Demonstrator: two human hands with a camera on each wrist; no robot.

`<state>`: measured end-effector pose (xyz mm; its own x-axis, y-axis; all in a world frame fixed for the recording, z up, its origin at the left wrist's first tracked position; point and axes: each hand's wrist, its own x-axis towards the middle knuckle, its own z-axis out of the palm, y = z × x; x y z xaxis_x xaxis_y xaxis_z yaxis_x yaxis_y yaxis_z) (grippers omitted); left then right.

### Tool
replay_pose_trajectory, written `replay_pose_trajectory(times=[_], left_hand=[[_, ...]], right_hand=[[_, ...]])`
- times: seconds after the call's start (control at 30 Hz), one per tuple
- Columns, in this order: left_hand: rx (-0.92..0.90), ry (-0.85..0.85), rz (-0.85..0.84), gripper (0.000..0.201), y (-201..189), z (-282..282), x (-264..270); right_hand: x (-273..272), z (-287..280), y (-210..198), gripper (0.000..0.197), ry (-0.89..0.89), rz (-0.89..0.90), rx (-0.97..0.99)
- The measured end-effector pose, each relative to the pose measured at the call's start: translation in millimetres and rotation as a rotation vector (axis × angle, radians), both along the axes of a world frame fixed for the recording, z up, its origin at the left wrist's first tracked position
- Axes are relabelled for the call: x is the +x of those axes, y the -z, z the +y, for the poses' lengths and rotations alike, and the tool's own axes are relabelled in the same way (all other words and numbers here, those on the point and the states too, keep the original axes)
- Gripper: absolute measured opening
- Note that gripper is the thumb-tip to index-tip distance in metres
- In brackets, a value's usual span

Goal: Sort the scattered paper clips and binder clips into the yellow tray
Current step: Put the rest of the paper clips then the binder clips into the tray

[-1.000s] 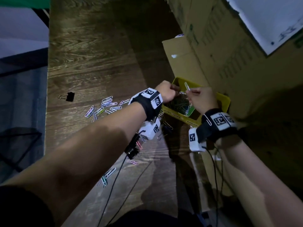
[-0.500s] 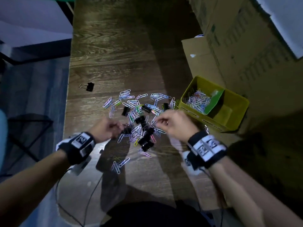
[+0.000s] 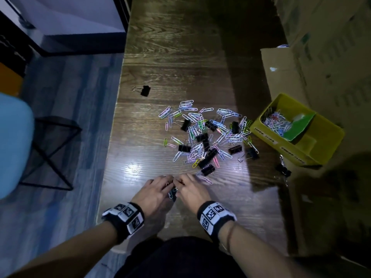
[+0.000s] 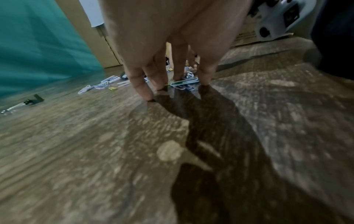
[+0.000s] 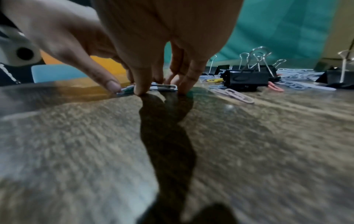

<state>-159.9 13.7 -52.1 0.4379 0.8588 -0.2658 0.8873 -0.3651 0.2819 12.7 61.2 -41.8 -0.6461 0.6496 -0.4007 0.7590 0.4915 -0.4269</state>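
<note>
Two hands meet side by side near the front edge of the wooden table [image 3: 180,57], the left hand [image 3: 154,194] and the right hand [image 3: 191,192] almost touching, with a few paper clips [image 3: 172,192] lying in the narrow gap between them. In the left wrist view the left fingers [image 4: 140,84] point nearly straight down, their tips pressed on the table beside those clips; in the right wrist view the right fingers [image 5: 139,81] likewise stand on the wood, tips down against a clip, and neither hand has closed around anything. Just beyond the right hand lie a pink clip and a black binder clip [image 3: 207,169]. Farther toward the middle of the table spreads the main scatter of paper clips and binder clips [image 3: 204,133], pale blue, pink, green and yellow wires mixed with black binders. One binder clip [image 3: 145,90] sits alone near the left edge, well apart from the rest. At the right edge the yellow tray [image 3: 329,135] rests on cardboard, its left compartment holding a heap of paper clips, with a green divider [image 3: 297,127] leaning inside it. Cardboard boxes [image 3: 321,47] stand behind the tray.
</note>
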Motion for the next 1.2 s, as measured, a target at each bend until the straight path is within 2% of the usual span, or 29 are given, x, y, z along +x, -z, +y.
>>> replay_pose_trajectory(times=[0.07, 0.13, 0.23, 0.33, 0.4, 0.5, 0.57, 0.67, 0.73, 0.83, 0.9, 1.03, 1.1, 1.2], left_hand=[[-0.004, -0.021, -0.049, 0.046, 4.4, -5.0, 0.0], [-0.007, 0.027, -0.085, 0.035, 8.7, -7.0, -0.8], [0.013, 0.139, 0.006, 0.022, 16.4, -6.1, -3.6], [0.002, 0.121, 0.06, 0.018, 16.7, -2.4, -4.9], [0.025, 0.108, 0.079, 0.02, 15.6, -1.6, -3.5], [0.025, 0.129, 0.159, 0.019, 14.3, -1.7, -0.3], [0.03, 0.13, 0.205, 0.021, 15.7, -3.4, -0.7], [0.046, 0.099, 0.151, 0.033, 9.7, -3.5, 0.8], [0.107, 0.12, 0.102, 0.035, 7.7, -3.6, 0.0], [0.123, 0.137, 0.05, 0.038, 10.2, -0.4, -4.4], [0.08, 0.067, -0.021, 0.042, 3.8, 5.3, -5.0], [-0.19, -0.225, -0.293, 0.019, -8.2, 16.7, -13.7], [-0.291, -0.415, -0.443, 0.016, -7.4, 20.0, -20.4], [-0.459, -0.79, -0.786, 0.014, -2.4, 25.0, -29.5]], right_hand=[[2.3, -1.6, -3.7, 0.031, -0.002, -0.022, 0.013], [4.6, -1.3, -6.0, 0.03, -0.024, -0.071, 0.045], [4.0, -0.4, -8.5, 0.032, -0.045, -0.156, 0.039], [0.9, -4.8, -0.6, 0.028, -0.013, -0.19, 0.047], [-0.7, -8.9, 0.4, 0.027, -0.009, -0.222, 0.071], [0.7, -13.9, 9.5, 0.042, -0.027, -0.246, 0.099], [1.8, -15.3, 10.5, 0.044, -0.025, -0.216, 0.148], [5.0, -15.3, 2.5, 0.04, -0.017, -0.205, 0.174], [4.7, -12.3, -3.8, 0.03, -0.017, -0.184, 0.114], [6.8, -4.7, -3.2, 0.035, 0.096, -0.169, -0.035], [10.1, -2.5, -5.7, 0.039, 0.161, -0.102, -0.053], [20.3, -7.7, 0.8, 0.035, 0.385, 0.173, -0.115], [22.2, -9.6, 8.4, 0.028, 0.501, 0.31, -0.15], [21.9, -6.3, 8.8, 0.019, 0.65, 0.414, -0.297]])
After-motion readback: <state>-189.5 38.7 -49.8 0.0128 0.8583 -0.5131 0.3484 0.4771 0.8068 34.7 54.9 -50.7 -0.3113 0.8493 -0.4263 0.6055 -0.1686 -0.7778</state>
